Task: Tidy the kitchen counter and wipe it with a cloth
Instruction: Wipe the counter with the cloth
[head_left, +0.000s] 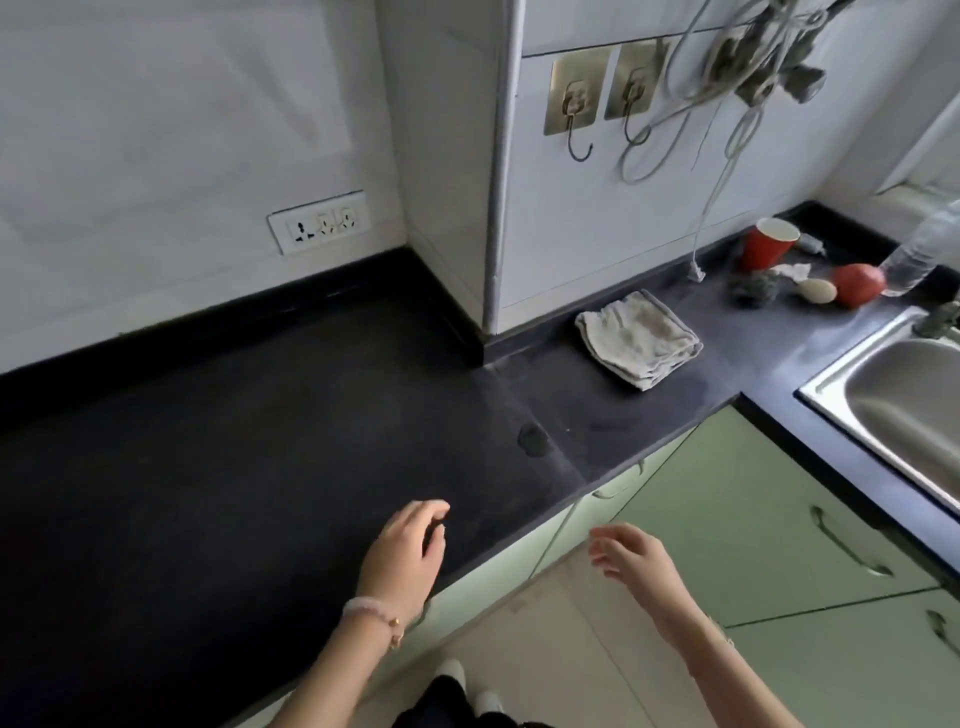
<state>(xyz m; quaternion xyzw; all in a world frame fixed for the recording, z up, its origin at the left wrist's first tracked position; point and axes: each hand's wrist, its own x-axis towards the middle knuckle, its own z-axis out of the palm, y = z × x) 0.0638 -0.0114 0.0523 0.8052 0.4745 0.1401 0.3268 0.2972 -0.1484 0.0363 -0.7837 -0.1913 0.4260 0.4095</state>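
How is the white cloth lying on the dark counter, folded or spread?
Folded: the white cloth shows stacked layers at its near edge.

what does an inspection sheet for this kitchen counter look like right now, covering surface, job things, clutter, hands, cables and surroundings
surface: dark counter, mostly bare, with a small dark smudge near the front edge
job's things: folded white cloth lying against the wall base, untouched
clutter: red cup, clear plastic bottle, reddish round fruit, pale oval item and dark scrubber, grouped behind the sink
hands: left hand over the counter's front edge, right hand in the air in front of the cabinets; both empty
cables: white cords hang in a tangle from the wall, one end reaching the counter
surroundings: steel sink, wall socket, two wall hooks, green cabinets
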